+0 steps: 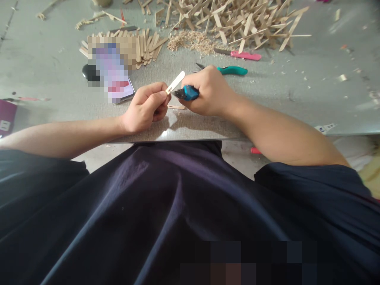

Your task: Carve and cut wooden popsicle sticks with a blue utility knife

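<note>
My left hand (148, 106) pinches one end of a flat wooden craft stick (176, 81), whose rounded free end points up and to the right. A small dark slot shows in the stick near my fingertips. Wrapped in my right hand (206, 91) is a blue utility knife (190, 93) with a black front part. Its tip is close beside the stick; whether it touches the wood I cannot tell. Another wooden stick with a slot (176, 107) lies on the table just below, between my hands.
Teal-handled pliers (233, 71) and a pink-handled knife (246, 56) lie beyond my right hand. Wood shavings (192, 41) and a large heap of sticks (237, 19) are farther back. A phone (114, 73) leans before rows of sticks (145, 45). The table's front edge (184, 140) is near my body.
</note>
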A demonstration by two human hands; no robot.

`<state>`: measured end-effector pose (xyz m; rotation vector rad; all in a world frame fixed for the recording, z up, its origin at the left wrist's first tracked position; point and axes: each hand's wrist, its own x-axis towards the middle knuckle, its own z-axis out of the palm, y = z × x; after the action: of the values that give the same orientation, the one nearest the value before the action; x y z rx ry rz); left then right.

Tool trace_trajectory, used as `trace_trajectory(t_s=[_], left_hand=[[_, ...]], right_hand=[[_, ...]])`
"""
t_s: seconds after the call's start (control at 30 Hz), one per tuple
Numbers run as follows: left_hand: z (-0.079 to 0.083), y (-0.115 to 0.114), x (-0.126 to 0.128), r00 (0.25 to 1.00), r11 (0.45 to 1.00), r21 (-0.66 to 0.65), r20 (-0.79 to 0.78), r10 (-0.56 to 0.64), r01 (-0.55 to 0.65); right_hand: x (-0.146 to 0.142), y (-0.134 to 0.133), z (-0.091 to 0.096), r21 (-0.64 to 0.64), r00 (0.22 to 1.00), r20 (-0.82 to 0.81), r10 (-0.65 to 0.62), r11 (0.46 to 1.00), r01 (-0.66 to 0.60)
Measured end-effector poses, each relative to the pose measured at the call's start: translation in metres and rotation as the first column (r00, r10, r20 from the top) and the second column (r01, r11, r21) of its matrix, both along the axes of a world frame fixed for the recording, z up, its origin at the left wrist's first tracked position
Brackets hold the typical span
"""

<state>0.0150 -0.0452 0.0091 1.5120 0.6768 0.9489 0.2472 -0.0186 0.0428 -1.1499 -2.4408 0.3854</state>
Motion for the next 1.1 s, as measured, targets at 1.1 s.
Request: trace_trajectory(t_s=[1.1], left_hand=[[-0.008,0.0,0.011,0.988,0.996,0.08,0.142,-0.057,0.047]], right_hand=[[-0.011,-0.005,0.005,0.017,0.996,0.041,-0.081,0.997,0.081]])
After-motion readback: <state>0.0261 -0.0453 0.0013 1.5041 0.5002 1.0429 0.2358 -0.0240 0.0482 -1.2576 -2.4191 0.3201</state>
